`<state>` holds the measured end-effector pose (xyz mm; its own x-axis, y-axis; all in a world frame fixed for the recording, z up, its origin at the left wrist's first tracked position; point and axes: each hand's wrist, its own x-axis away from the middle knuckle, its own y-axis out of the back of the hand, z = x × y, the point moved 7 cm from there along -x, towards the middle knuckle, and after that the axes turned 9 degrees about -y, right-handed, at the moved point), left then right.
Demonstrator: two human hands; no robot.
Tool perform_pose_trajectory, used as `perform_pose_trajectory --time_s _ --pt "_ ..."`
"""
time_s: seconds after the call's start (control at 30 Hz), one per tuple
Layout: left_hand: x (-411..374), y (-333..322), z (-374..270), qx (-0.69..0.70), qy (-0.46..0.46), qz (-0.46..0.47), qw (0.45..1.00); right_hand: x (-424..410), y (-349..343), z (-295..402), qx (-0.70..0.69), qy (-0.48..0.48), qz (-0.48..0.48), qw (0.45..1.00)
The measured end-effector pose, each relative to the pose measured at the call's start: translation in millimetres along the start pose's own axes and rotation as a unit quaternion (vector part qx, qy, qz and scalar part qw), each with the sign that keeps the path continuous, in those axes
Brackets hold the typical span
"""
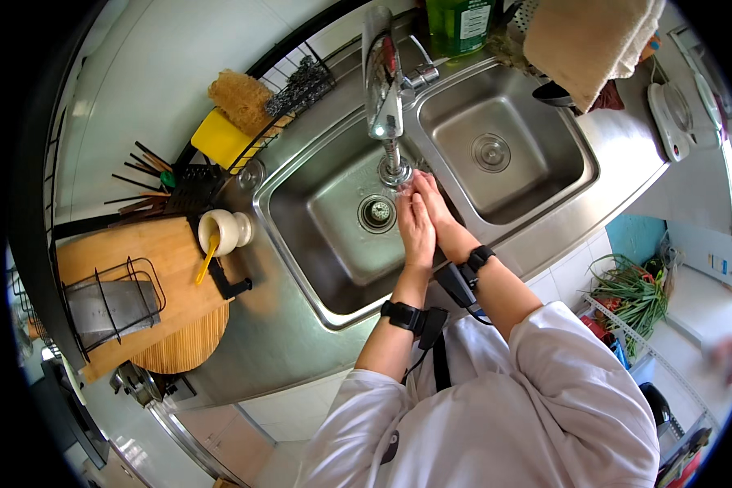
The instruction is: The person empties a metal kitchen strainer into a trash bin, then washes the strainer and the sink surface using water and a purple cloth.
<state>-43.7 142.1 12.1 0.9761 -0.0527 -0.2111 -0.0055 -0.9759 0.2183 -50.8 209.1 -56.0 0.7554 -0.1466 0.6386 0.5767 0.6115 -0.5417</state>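
Observation:
My left hand (416,229) and my right hand (437,204) are pressed palm to palm under the spout of the chrome faucet (383,91), with water at the fingertips. Neither one shows an object in it. Both are over the right side of the larger stainless-steel sink basin (335,244), whose drain strainer (377,213) lies just left of the fingers. Beyond the divider is the smaller sink basin (512,177). Black devices with cables are strapped to both wrists. The contact faces of the palms are hidden.
A stone mortar (224,232) with a yellow spoon stands left of the sink, beside a wooden cutting board (174,244). A wire rack holds a yellow sponge (222,139) and scourers. Behind the basins stands a green detergent bottle (459,27); a beige cloth (579,43) hangs at the upper right.

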Motion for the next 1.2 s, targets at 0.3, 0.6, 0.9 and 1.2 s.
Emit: perform_pose_trajectory --time_s 0.3,0.6,0.9,1.2 --pt "-23.3 25.0 105.9 -0.326 0.065 0.241 0.912 23.8 39.6 -25.8 0.195 -0.146 -0.116 0.963" --pt "20.8 43.3 214.5 -0.333 0.033 0.431 0.838 27.0 42.8 -20.9 0.134 -0.137 -0.086 0.978" --pt "2.0 67.5 203.1 -0.488 -0.037 0.297 0.82 34.0 33.3 -20.3 0.128 -0.147 -0.09 0.977" --pt "39.7 165.1 338.1 -0.072 0.437 0.174 0.879 46.3 24.3 -16.4 0.148 -0.16 -0.112 0.969"
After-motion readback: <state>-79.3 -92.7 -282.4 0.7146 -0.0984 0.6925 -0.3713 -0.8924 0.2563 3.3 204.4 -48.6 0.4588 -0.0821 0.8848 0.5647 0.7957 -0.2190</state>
